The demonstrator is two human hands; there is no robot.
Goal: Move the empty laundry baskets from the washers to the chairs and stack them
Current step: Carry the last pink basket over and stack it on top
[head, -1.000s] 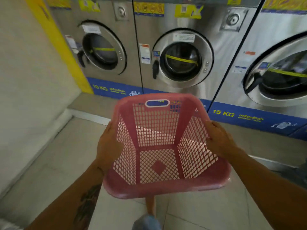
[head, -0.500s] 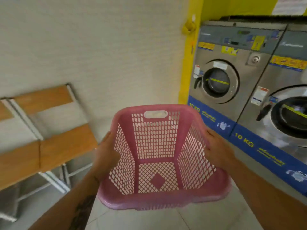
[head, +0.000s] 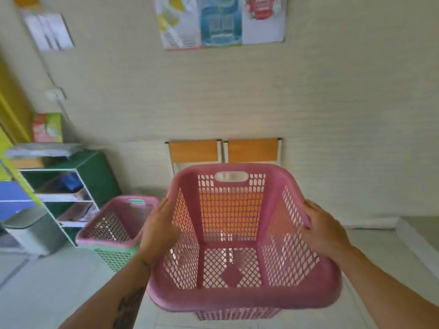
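Note:
I hold an empty pink laundry basket (head: 237, 300) in front of me, level and open side up. My left hand (head: 159, 230) grips its left rim and my right hand (head: 325, 230) grips its right rim. Straight ahead, two wooden-backed chairs (head: 194, 151) stand side by side against the wall; their seats show only through the basket's mesh. To the left on the floor stands a stack of baskets: a pink basket (head: 118, 222) nested in a green basket (head: 116, 257).
A green shelf unit (head: 95, 172) with clutter stands at the left wall, a grey bin (head: 28, 231) in front of it. Posters (head: 221, 20) hang on the beige wall. A raised floor step (head: 418, 236) runs along the right.
My view has swung left, away from the washers, past the wall to face the chairs. The basket stays held in both hands the same way.

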